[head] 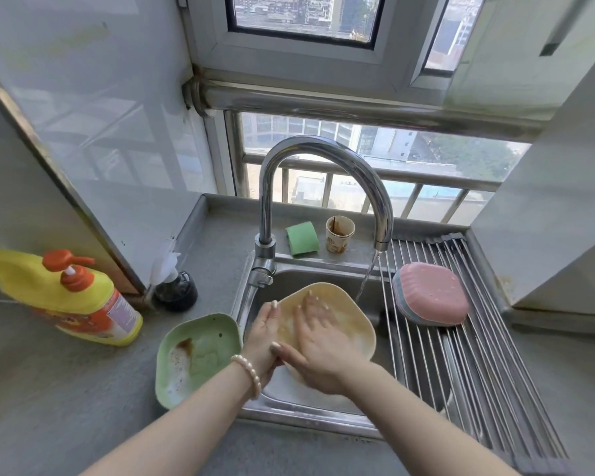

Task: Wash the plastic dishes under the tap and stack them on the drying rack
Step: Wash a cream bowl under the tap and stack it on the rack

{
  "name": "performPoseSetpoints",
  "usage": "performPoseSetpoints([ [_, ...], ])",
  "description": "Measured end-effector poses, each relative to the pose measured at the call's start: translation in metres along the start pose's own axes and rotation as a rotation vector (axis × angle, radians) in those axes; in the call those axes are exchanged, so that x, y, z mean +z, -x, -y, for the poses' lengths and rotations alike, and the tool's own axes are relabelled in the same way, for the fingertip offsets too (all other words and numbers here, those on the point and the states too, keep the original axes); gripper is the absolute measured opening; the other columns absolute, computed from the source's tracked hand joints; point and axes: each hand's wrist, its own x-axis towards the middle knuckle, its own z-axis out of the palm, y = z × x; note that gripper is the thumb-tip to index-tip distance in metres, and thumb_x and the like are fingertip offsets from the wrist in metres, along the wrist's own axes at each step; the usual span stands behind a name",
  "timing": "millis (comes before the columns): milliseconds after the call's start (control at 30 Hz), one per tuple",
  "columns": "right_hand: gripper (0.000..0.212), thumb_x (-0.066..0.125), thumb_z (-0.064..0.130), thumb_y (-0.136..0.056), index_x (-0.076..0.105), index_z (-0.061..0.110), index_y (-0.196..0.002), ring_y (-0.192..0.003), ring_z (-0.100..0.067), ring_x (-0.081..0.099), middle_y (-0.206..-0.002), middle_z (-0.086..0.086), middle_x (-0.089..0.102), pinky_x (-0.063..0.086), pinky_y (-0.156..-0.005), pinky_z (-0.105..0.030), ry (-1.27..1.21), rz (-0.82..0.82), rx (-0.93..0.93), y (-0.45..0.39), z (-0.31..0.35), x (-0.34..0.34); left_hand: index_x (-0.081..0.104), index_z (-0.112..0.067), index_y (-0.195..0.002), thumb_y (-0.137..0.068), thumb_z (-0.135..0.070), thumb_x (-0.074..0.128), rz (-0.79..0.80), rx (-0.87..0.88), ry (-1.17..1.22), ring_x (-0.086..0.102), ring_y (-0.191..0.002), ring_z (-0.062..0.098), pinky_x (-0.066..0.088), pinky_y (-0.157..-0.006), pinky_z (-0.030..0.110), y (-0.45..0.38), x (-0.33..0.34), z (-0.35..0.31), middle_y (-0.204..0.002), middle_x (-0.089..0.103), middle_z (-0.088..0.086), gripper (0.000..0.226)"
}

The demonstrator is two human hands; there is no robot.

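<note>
One beige dish over sink, gripped by left hand; right hand flat inside, fingers spread. One green dish on counter; stacked dishes inverted on rack. One tap w/ water running.

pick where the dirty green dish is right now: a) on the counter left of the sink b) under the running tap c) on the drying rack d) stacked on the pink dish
a, the green dish with brown smears sits on the counter left of the sink, outside the basin.
</note>
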Motion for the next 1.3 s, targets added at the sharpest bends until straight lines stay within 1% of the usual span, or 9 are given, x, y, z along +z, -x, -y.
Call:
performPoseSetpoints([
  [200,0.098,0.002,0.078,-0.081,0.004,0.013,-0.153,-0.147,-0.015,-0.008,-0.160,-0.006,-0.002,-0.008,-0.117,-0.026,-0.085,0.174,-0.337,0.032,0.006,0.009,0.053,-0.016,-0.126,-0.088,-0.056,0.051,-0.052,0.081,-0.123,0.054,-0.118,0.019,0.038,-0.108,0.041,-0.014,-0.017,-0.006,-0.128,0.057,0.004,0.055],
  [333,0.129,-0.024,0.085,-0.052,0.002,0.009,-0.153,-0.147,-0.022,-0.004,-0.160,-0.010,-0.005,-0.004,-0.118,-0.033,0.176,0.031,-0.128,0.021,-0.026,-0.001,0.054,-0.013,-0.124,-0.091,-0.051,0.044,-0.045,0.036,-0.068,0.062,-0.107,0.031,0.050,-0.093,0.053,-0.008,-0.014,-0.008,-0.120,0.063,0.014,0.051],
  [467,0.110,-0.004,0.082,-0.068,-0.012,0.010,-0.151,-0.145,-0.023,-0.018,-0.155,-0.013,-0.022,-0.009,-0.118,-0.035,-0.055,-0.004,-0.027,-0.003,-0.002,-0.003,0.054,-0.022,-0.106,-0.102,-0.033,0.034,0.033,-0.004,-0.035,0.059,-0.087,0.013,0.048,-0.074,0.028,0.010,0.007,-0.008,-0.108,0.068,0.001,0.023],
  [567,0.093,0.015,0.073,-0.087,-0.016,0.012,-0.150,-0.146,-0.016,-0.015,-0.158,-0.010,-0.015,-0.006,-0.119,-0.033,-0.270,0.009,-0.229,0.000,0.022,0.010,0.045,-0.007,-0.136,-0.101,-0.029,0.035,-0.022,0.070,-0.104,0.052,-0.114,0.017,0.039,-0.092,0.020,0.003,0.002,-0.013,-0.135,0.052,0.011,0.042],
  [733,0.070,0.046,0.053,-0.094,0.023,0.019,-0.150,-0.145,-0.016,0.015,-0.157,-0.001,0.023,0.009,-0.117,-0.027,-0.219,0.114,-0.369,0.029,-0.004,0.015,0.059,-0.013,-0.092,-0.082,-0.058,0.040,-0.136,0.281,-0.266,0.056,-0.090,0.022,0.046,-0.092,0.049,-0.009,-0.017,-0.020,-0.093,0.060,0.011,0.050],
  [900,0.046,0.085,0.031,-0.059,0.072,0.016,-0.100,-0.110,-0.018,0.063,-0.114,0.000,0.069,0.034,-0.106,-0.037,0.288,-0.208,-0.352,0.012,-0.054,0.027,0.056,-0.005,-0.096,-0.093,-0.049,0.034,-0.230,0.326,-0.387,0.049,-0.079,0.018,0.043,-0.076,0.037,-0.012,-0.023,-0.022,-0.083,0.054,0.008,0.049],
  [1067,0.028,0.052,0.030,-0.079,0.071,0.010,-0.085,-0.098,-0.027,0.061,-0.092,-0.006,0.069,0.035,-0.111,-0.040,0.068,-0.246,-0.154,0.017,-0.010,0.034,0.047,-0.011,-0.079,-0.100,-0.035,0.036,-0.366,0.329,-0.338,0.038,-0.059,0.014,0.034,-0.055,0.025,-0.012,-0.016,-0.008,-0.067,0.042,0.003,0.033],
  [1200,0.020,0.048,0.020,-0.074,0.067,0.018,-0.075,-0.075,-0.018,0.066,-0.080,0.005,0.070,0.056,-0.064,-0.029,-0.016,-0.323,-0.353,0.024,-0.013,0.047,0.045,-0.014,-0.072,-0.100,-0.033,0.037,-0.309,0.365,-0.404,0.036,-0.054,0.012,0.030,-0.049,0.023,-0.008,-0.015,-0.013,-0.061,0.041,0.000,0.034],
  [1300,0.023,0.068,0.008,-0.066,0.073,0.007,-0.088,-0.092,-0.025,0.068,-0.095,-0.007,0.073,0.052,-0.092,-0.036,0.265,-0.509,-0.333,0.005,-0.047,0.043,0.045,-0.012,-0.071,-0.099,-0.035,0.039,-0.267,0.286,-0.489,0.037,-0.055,0.014,0.032,-0.050,0.025,-0.016,-0.029,-0.022,-0.061,0.042,0.003,0.037],
])
